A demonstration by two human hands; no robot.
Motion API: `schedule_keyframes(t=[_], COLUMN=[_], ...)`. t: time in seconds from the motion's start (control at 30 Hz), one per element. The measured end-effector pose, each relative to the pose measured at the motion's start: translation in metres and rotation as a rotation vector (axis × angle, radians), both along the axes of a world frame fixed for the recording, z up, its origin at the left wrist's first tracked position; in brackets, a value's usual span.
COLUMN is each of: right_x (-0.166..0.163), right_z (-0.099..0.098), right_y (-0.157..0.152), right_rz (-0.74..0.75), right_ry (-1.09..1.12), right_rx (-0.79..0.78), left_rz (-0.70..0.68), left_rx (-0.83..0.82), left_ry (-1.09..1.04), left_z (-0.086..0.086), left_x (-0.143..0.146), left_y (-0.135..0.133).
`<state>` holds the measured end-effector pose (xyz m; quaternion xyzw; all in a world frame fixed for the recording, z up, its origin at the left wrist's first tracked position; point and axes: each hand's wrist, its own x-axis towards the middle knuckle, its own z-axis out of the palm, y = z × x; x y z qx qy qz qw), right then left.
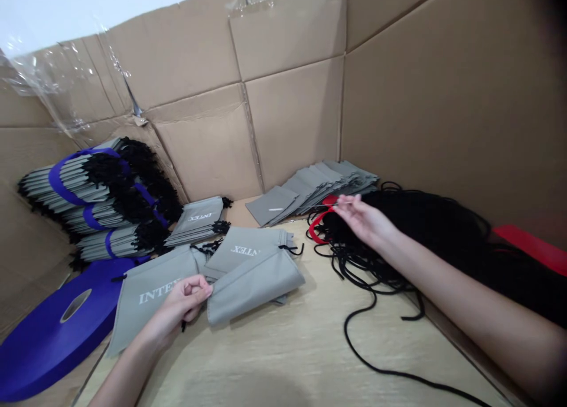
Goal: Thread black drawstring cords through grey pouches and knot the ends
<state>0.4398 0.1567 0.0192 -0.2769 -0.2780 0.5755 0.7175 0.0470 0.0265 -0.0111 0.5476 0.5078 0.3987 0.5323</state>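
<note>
You are making a narrow grip with your right hand (pixel 361 218) just over the tangled black cords (pixel 398 241) on the desk (pixel 310 360), your left hand (pixel 188 300) is closing against a grey INTEX bag (pixel 153 303), and a hasty pull could be snagging the cords.

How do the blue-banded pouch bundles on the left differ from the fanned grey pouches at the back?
The bundles are strapped with blue bands; the fanned pouches show none. The bundles end in bunched black cords; the fanned pouches show no cords. The bundles stand stacked in tiers against the left cardboard wall; the fanned pouches lie overlapping near the back corner. Both are grey fabric pouches.
</note>
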Motion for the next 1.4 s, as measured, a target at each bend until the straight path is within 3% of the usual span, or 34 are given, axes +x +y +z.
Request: schedule_keyframes(t=[0.13, 0.2, 0.3, 0.43, 0.57, 0.73, 0.97, 1.2, 1.4], right_x=[-0.037, -0.041, -0.038, -0.044, -0.065, -0.075, -0.062, -0.060, -0.050], right_z=[-0.009, -0.010, -0.008, -0.002, -0.006, -0.017, -0.012, -0.006, -0.007], right_y=[-0.015, -0.021, -0.028, -0.046, -0.068, -0.067, -0.052, -0.053, -0.045], right_rz=[0.288, 0.355, 0.225, -0.085, 0.080, 0.274, 0.475, 0.498, 0.514], right_ry=[-0.154, -0.485, -0.988, -1.562, -1.796, -1.585, -1.162, -1.098, -1.041], right_rx=[-0.062, -0.057, -0.003, 0.403, 0.537, 0.539, 0.398, 0.355, 0.309], left_rz=[-0.054, -0.055, -0.042, -0.035, -0.026, -0.042, -0.234, -0.225, -0.346], left_rx=[-0.011, -0.003, 0.010, 0.021, 0.023, -0.002, -0.139, -0.039, -0.117], left_ry=[0.007, -0.005, -0.014, -0.031, -0.038, -0.057, -0.080, -0.066, -0.135], left_z=[0.001, 0.002, 0.003, 0.002, -0.001, 0.000, 0.001, 0.000, -0.006], left_x=[0.002, 0.003, 0.005, 0.005, 0.005, 0.002, 0.002, 0.008, -0.001], left_y=[-0.002, -0.003, -0.004, -0.004, -0.003, -0.002, -0.007, -0.009, -0.010])
